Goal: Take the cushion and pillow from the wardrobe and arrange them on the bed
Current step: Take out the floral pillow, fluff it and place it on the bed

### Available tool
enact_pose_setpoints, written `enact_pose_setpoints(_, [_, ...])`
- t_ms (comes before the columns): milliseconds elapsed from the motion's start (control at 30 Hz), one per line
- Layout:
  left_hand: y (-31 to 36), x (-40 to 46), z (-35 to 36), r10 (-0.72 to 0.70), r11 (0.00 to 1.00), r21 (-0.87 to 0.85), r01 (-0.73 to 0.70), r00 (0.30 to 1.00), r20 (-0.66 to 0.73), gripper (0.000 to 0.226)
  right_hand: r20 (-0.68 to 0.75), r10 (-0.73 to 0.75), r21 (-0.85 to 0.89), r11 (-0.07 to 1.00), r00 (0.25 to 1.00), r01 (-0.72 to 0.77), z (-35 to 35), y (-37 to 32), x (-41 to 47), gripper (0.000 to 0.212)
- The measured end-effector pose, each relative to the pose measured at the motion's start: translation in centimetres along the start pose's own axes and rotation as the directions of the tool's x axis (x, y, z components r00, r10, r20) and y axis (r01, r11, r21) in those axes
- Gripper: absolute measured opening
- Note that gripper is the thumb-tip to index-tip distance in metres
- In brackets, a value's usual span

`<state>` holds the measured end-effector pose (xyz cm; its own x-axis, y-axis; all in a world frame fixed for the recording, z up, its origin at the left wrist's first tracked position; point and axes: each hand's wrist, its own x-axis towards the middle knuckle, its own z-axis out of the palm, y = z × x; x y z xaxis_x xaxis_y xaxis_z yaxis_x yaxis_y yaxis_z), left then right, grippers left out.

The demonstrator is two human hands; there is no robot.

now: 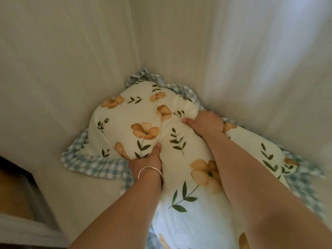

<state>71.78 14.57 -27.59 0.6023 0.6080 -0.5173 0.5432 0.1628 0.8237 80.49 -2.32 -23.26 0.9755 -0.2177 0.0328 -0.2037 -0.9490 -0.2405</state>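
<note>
Our left hand [146, 163], a bangle [150, 172] on its wrist, is closed on the near edge of the pillow [143, 126], thumb pressed into the floral cover and fingers hidden under the gingham frill [84, 161]. Our right hand [206, 123] is clenched on a bunched fold at the pillow's far edge. We find the pillow lying in the corner of a pale enclosure, its far end just beside the corner where two plain cream panels [62, 60] meet, its frill spread on the flat cream base [71, 191] and its near end running under our arms toward us. We judge the enclosure to be the wardrobe, though no door or rail shows to confirm it; if so, the task is at its first step, with the pillow gripped but not yet lifted clear. Neither cushion nor bed is in view, so fetching the cushion, carrying both across and arranging them are left. The base is smooth, bare and unobstructed. At the lower left a darker brown strip [16, 193] shows beyond the base's edge; we cannot identify it. Light is dim and soft, brighter on the right panel.
</note>
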Motion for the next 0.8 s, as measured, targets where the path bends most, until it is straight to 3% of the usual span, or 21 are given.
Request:
enact_pose_setpoints(167, [0.2,-1.6,-1.3,0.100,0.992,-0.083,-0.095,0.993,0.056,0.093,-0.157,-0.018,0.048,0.999,0.987,0.026,-2.5,-0.1,-3.5,0.052])
enact_pose_setpoints(400, [1.5,-8.9,-5.0,0.219,0.967,-0.161,-0.197,0.967,0.128,0.087,-0.307,0.156,0.259,0.963,0.939,-0.075,-8.9,3.4,-10.2,0.064])
enact_pose_setpoints(633, [3.7,-16.7,-11.9,0.457,0.876,-0.249,-0.413,0.876,0.153,0.089,-0.404,0.324,0.585,0.810,0.856,-0.030,-15.3,4.2,-20.2,0.054])
enact_pose_setpoints(800, [0.2,-23.5,-17.5,0.583,0.803,-0.274,-0.530,0.795,0.169,0.080,-0.415,0.399,0.718,0.696,0.818,0.025,-17.0,6.8,-30.0,0.058])
